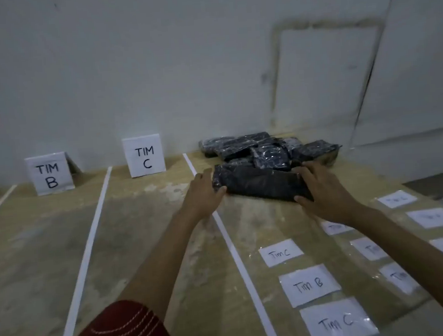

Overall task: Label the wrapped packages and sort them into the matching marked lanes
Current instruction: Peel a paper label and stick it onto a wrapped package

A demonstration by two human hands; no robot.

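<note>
A dark package wrapped in black plastic (pixel 258 182) lies at the front of a pile of several similar packages (pixel 269 148) against the wall. My left hand (pixel 204 193) grips its left end, thumb under the near edge. My right hand (pixel 320 186) grips its right end, fingers over the top and thumb at the near corner. White paper labels lie on the table at the right, among them "Tim C" (pixel 280 252), "Tim B" (pixel 309 284) and another "Tim C" (pixel 338 321). Standing signs "TIM B" (pixel 49 173) and "TIM C" (pixel 144 155) mark two lanes.
White tape lines (pixel 89 247) (pixel 232 246) divide the brown table (pixel 145 226) into lanes running to the wall. More labels (pixel 434 217) lie further right under clear film. A red stitched cloth (pixel 117 335) shows at the bottom edge.
</note>
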